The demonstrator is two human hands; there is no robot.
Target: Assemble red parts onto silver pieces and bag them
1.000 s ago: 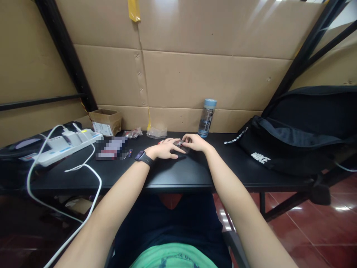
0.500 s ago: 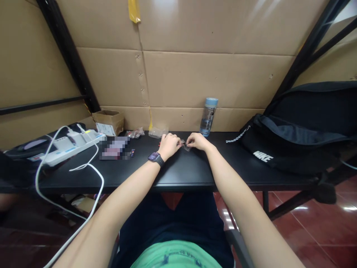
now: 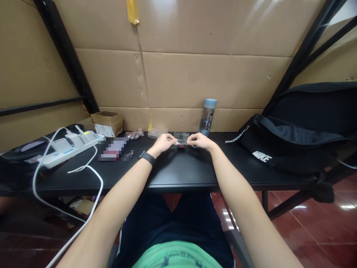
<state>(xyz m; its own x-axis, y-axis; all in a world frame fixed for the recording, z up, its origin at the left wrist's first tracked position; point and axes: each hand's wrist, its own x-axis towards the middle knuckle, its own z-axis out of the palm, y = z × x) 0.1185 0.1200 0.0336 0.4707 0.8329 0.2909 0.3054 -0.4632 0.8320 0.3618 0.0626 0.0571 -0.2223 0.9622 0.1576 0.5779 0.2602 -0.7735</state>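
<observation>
Between my hands, low over the black table, is a clear plastic bag [image 3: 182, 137] with small red and dark pieces [image 3: 181, 146] at its lower edge; their kind is too small to make out. My left hand [image 3: 165, 143], with a dark watch [image 3: 147, 158] on its wrist, pinches the bag's left side. At the other side my right hand [image 3: 198, 141] has thumb and fingertips pressed together on the bag.
A water bottle [image 3: 208, 117] stands behind my right hand. To the left are crumpled plastic bags [image 3: 134, 134], a small cardboard box [image 3: 108, 123], a blurred-out flat item [image 3: 113, 149] and a white power strip [image 3: 68, 149] with cables. A black backpack [image 3: 295, 137] sits at the right.
My hands have moved apart slightly, the left one going left and turning. The clear bag now shows spread between them, with the red and dark pieces in sight.
</observation>
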